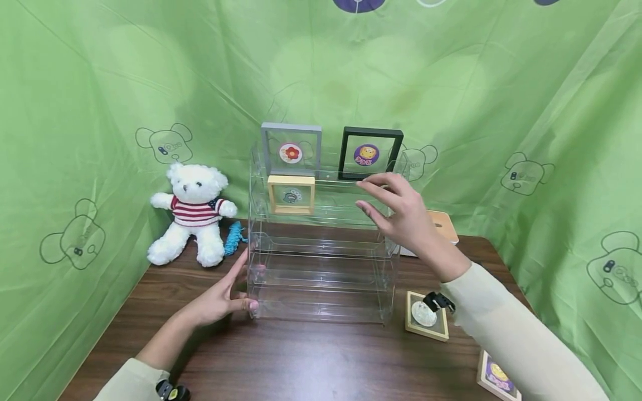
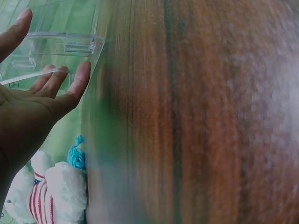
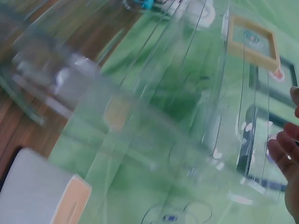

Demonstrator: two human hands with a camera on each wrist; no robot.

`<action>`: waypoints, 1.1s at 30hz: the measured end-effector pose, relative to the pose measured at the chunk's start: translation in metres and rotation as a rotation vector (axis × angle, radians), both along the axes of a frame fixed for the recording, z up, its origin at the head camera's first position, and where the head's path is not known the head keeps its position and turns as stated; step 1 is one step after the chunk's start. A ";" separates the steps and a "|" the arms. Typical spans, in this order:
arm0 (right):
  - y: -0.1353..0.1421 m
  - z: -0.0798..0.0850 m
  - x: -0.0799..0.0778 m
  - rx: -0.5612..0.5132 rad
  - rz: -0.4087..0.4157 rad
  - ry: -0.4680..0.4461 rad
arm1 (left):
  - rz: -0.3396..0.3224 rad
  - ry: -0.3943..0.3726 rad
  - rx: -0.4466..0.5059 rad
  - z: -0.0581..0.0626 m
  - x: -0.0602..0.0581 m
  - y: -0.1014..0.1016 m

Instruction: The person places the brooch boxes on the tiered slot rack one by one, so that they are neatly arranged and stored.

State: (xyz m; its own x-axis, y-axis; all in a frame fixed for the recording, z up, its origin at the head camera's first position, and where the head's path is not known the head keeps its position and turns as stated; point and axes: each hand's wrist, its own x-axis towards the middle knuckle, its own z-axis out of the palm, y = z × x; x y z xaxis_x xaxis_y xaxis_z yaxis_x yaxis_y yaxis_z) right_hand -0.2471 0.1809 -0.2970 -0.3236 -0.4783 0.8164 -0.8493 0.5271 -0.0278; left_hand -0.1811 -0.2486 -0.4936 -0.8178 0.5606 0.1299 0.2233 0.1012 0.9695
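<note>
The person's bare left hand (image 1: pixel 215 302) is held low and forward, coming out of a long pale cream sleeve (image 1: pixel 131 383), with its thumb spread well apart from the fingers. The bare right hand (image 1: pixel 405 214) is up higher — I see its fingers gently bent, the thumb near the index finger but not touching — below it a matching cream sleeve (image 1: pixel 516 328) slants down.
</note>
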 end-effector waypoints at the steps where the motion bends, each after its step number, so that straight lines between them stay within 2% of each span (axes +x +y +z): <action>1: 0.005 0.000 0.001 -0.014 0.000 0.006 | 0.001 -0.002 -0.001 0.000 0.000 0.000; 9: 0.050 -0.014 0.008 -0.107 -0.038 0.070 | -0.027 -0.006 0.030 -0.001 0.001 0.000; 13: 0.069 -0.023 0.011 -0.149 -0.059 0.072 | -0.009 -0.010 0.008 0.001 0.002 0.000; 19: 0.096 -0.039 0.014 -0.122 -0.112 0.032 | 0.002 -0.003 -0.009 0.002 0.002 0.001; 24: 0.119 -0.060 0.022 -0.066 -0.160 -0.084 | -0.011 0.009 0.006 0.001 0.002 0.001; 27: 0.131 -0.075 0.028 -0.008 -0.196 -0.175 | 0.004 0.011 -0.014 0.001 0.002 0.001; 33: 0.155 -0.107 0.041 0.136 -0.211 -0.445 | 0.010 -0.003 -0.019 0.003 0.003 0.001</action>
